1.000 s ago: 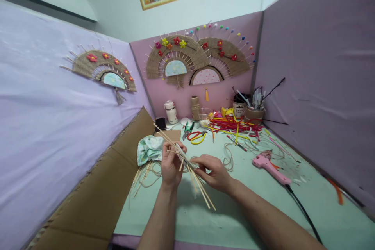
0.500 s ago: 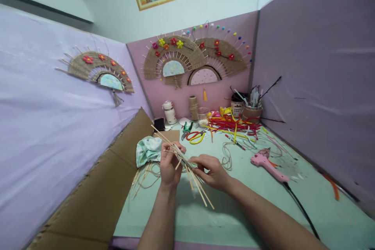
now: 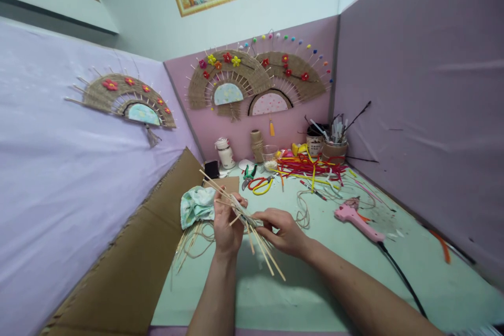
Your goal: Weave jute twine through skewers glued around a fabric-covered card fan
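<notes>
Held above the table is a bundle of thin wooden sticks [image 3: 264, 253], fanning out toward me, with a pale flat piece at its middle. My left hand [image 3: 228, 227] is closed around the far part of the bundle. My right hand [image 3: 280, 228] pinches at its right side, where pale twine seems to run between thumb and forefinger; the fingertips partly hide it. A loose loop of twine [image 3: 303, 215] lies on the table beyond my right hand. Left of my left hand are a crumpled green-white cloth [image 3: 195, 207] and several loose sticks [image 3: 188, 241].
A pink glue gun [image 3: 360, 221] with a black cord lies on the right. Pliers [image 3: 262, 185], green-handled pruners [image 3: 249, 176] and red and yellow pipe cleaners [image 3: 311, 167] lie farther back. A twine spool [image 3: 256, 146] and white bottle [image 3: 225, 153] stand behind. A cardboard sheet [image 3: 129, 252] edges the left.
The whole view has shifted slightly, so the scene sits a little farther left. Both hands keep their hold, and the stick bundle has tilted or turned only a little.
</notes>
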The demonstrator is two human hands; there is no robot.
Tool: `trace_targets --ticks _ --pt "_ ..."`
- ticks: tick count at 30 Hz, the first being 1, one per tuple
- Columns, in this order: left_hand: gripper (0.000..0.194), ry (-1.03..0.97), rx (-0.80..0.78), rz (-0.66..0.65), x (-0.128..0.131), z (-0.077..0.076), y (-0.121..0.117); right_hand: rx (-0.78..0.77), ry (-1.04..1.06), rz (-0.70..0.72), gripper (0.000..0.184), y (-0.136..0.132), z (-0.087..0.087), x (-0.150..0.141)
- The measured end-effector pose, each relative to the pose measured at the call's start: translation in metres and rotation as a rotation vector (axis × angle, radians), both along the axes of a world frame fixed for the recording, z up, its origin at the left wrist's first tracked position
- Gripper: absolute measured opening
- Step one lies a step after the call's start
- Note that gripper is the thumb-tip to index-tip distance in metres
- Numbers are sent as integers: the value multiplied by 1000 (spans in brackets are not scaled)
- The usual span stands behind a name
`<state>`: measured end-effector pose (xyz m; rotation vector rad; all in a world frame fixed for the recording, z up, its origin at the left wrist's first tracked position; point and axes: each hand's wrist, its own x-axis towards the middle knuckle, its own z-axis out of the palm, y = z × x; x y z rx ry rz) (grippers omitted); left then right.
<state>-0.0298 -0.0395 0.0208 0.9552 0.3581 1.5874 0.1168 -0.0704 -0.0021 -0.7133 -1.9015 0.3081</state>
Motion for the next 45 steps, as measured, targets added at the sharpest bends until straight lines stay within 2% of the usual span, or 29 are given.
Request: trace_targets --ticks 6,10,20,28,36,45 --pt "52 -25 -58 -3 -2 -1 1 -50 17 -14 22 2 -2 0" --pt "57 -73 -86 10 -4 -3 3 -85 65 -45 22 3 -5 0" --pt "51 -156 -126 -58 -9 0 4 -209 141 -15 25 2 -5 -3" --pt "50 -142 -139 -87 -12 2 4 -447 259 61 36 11 -11 1" --pt "43 -156 -135 -90 -12 4 2 -491 258 59 41 12 -13 -1" --pt "34 -152 -95 -37 -12 7 3 -540 288 76 34 11 -11 -2"
